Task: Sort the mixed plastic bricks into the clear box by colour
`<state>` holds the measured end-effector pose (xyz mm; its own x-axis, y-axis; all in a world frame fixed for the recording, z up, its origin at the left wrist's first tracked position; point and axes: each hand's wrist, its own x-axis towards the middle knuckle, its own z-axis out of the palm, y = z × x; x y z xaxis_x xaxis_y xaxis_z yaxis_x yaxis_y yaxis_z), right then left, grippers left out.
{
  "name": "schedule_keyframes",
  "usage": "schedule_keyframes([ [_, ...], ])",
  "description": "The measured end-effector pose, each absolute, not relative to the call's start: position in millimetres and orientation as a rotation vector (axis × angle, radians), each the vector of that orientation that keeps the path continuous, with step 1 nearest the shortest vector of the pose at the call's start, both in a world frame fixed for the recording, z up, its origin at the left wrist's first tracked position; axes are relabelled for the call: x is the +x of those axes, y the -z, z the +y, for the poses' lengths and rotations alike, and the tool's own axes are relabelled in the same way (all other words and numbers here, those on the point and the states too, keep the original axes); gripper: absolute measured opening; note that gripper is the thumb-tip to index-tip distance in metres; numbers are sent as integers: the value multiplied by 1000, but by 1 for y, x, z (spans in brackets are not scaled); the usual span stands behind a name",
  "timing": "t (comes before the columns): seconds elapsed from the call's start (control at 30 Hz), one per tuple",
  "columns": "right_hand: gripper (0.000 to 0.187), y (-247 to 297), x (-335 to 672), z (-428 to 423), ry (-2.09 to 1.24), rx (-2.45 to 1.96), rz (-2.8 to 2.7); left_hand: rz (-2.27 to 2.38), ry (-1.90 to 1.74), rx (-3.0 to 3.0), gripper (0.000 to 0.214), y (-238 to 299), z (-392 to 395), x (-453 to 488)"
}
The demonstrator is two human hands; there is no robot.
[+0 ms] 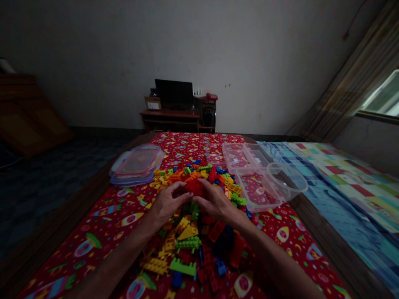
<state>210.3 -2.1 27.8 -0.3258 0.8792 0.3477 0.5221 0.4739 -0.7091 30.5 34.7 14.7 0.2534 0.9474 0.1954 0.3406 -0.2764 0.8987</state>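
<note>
From my remote seat I see a red block piece (193,188) held just above the middle of the pile of blocks (188,244). The left hand (170,200) and the right hand (215,199) pinch it from either side with fingers and thumbs; I can't tell whether it is one block or several joined. If one pinch slackened, I'd expect it to tip into the loose, similarly coloured blocks and be hard to pick out. To the right stand clear plastic boxes (264,207); through their bases I see only the printed cloth (112,226) and dark wood. A round clear tub (294,190) reaches over the wooden border of the counter (322,232), so a stray elbow could knock it toward the bed (338,216). Far left of the pile lie stacked lids (137,162).
</note>
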Motion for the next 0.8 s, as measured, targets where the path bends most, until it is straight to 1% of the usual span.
schedule_keyframes([
  [0.13,35,-36,223,0,-484,-1233,-1981,1189,-1032,1897,43,-20,33,27],
  [0.33,39,-57,264,13,-348,-1324,-1775,1233,-1051,1961,40,-36,29,23],
  [0.47,39,-69,299,19,-245,-1374,-1630,1204,-1053,2005,36,-34,30,23],
  [0.57,40,-74,327,20,-108,-1450,-1559,1191,-1038,2091,33,-33,30,23],
  [0.7,41,-74,357,15,151,-1678,-1553,1195,-1016,2205,31,-34,29,23],
  [0.8,34,-68,366,11,153,-2003,-1712,1191,-1000,2246,30,-34,30,23],
])
